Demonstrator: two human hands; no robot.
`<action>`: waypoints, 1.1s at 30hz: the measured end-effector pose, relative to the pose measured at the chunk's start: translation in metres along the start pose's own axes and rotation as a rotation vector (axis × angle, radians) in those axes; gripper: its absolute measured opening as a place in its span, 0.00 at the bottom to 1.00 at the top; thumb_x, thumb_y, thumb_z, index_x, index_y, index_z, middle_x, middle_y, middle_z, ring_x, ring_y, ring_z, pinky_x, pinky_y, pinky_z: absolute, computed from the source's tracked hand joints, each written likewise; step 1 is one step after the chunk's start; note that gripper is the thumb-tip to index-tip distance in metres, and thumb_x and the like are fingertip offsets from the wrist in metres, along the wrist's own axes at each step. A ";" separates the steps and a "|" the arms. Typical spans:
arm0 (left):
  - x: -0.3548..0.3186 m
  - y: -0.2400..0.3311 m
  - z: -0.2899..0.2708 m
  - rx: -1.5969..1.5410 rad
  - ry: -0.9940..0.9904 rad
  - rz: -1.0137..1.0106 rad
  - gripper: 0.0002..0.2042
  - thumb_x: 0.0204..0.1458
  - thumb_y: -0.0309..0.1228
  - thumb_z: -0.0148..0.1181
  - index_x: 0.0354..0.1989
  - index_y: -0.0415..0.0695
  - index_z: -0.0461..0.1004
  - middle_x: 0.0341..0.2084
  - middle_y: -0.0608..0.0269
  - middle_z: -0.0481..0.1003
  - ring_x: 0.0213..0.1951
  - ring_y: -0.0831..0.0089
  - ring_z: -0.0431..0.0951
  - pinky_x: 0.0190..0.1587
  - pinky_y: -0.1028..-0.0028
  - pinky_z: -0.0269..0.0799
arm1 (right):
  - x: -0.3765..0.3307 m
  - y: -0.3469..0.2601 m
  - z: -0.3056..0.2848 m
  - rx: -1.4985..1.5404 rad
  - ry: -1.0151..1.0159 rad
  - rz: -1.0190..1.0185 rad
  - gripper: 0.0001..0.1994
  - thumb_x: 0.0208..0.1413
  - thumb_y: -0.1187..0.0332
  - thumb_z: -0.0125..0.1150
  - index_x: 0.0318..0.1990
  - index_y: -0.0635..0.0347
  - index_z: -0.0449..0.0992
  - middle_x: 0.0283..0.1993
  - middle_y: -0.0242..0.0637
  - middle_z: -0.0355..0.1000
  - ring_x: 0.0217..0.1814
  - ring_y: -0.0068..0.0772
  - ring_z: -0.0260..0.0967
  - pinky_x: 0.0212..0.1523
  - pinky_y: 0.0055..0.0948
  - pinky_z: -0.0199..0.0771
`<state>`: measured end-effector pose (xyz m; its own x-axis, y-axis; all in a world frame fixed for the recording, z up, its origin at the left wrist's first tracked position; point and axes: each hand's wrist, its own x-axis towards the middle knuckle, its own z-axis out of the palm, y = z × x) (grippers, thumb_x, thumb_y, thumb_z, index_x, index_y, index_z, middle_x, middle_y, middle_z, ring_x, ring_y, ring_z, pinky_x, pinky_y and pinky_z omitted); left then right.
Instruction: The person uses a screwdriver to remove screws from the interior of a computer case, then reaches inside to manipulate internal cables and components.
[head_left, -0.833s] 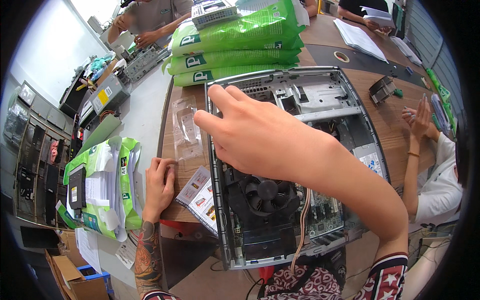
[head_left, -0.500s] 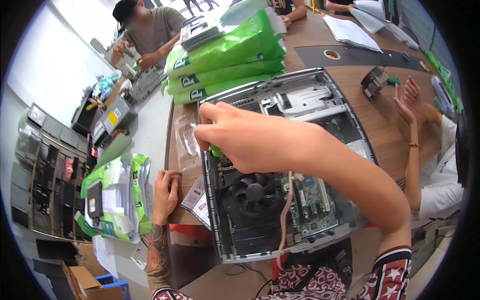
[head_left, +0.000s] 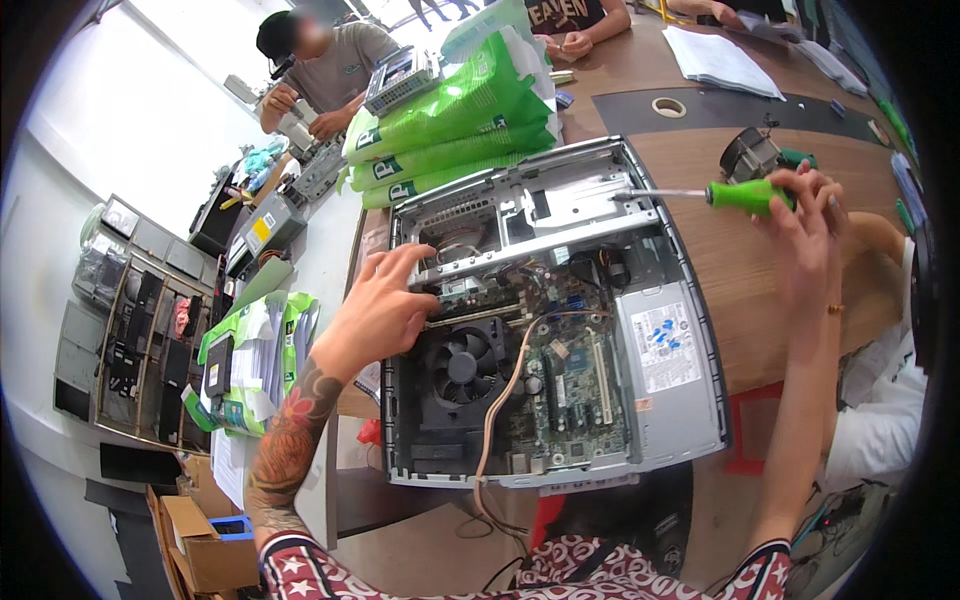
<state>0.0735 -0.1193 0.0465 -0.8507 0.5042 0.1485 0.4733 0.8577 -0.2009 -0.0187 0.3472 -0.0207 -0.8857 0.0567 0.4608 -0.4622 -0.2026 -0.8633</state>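
Note:
An opened desktop computer case [head_left: 690, 400] lies flat before me, its inside facing up. Over its left edge reaches my left hand [head_left: 375, 305], fingers spread near the memory slots and the metal crossbar [head_left: 560, 240]; nothing shows in its grasp. Off to the right, my right hand [head_left: 800, 215] is closed around a screwdriver [head_left: 742, 196] with a green handle. The shaft points left, its tip over the metal drive bracket [head_left: 585, 200]. Inside the case are a black fan [head_left: 463, 364], a green circuit board [head_left: 580, 400] and a pinkish cable [head_left: 505, 395].
Green paper packs [head_left: 450, 110] are stacked behind the case, a metal drive [head_left: 402, 80] on top. A loose cooler [head_left: 748, 155], a tape roll [head_left: 668, 107] and papers [head_left: 720, 62] lie at the far right. A co-worker's arm [head_left: 875, 240] is close behind my right hand.
My right hand has swung from the case's left side out to the right with the screwdriver. My left hand has risen from the table edge onto the case.

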 end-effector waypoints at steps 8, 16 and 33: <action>0.015 -0.004 0.017 0.419 -0.326 0.114 0.05 0.44 0.29 0.62 0.26 0.48 0.84 0.57 0.53 0.69 0.56 0.60 0.69 0.58 0.61 0.63 | -0.002 0.060 -0.016 0.301 0.021 0.048 0.12 0.65 0.71 0.57 0.54 0.62 0.72 0.53 0.38 0.68 0.58 0.28 0.67 0.49 0.28 0.69; 0.009 0.022 0.016 0.817 -0.370 0.029 0.07 0.49 0.31 0.58 0.30 0.48 0.83 0.47 0.57 0.71 0.52 0.61 0.72 0.54 0.62 0.65 | -0.004 0.065 -0.027 0.354 0.079 0.061 0.11 0.65 0.72 0.56 0.53 0.61 0.72 0.63 0.37 0.61 0.69 0.28 0.59 0.48 0.28 0.68; 0.062 0.027 0.000 -0.176 -1.043 -0.699 0.17 0.46 0.25 0.46 0.43 0.30 0.75 0.31 0.41 0.79 0.33 0.54 0.82 0.36 0.57 0.77 | -0.013 0.058 -0.022 0.285 -0.019 0.074 0.10 0.64 0.71 0.58 0.50 0.62 0.73 0.51 0.32 0.65 0.47 0.21 0.64 0.43 0.24 0.66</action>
<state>0.0336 -0.0650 0.0504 -0.6680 -0.3097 -0.6767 -0.1921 0.9502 -0.2453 -0.0349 0.3562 -0.0811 -0.9144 0.0141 0.4046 -0.3627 -0.4724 -0.8033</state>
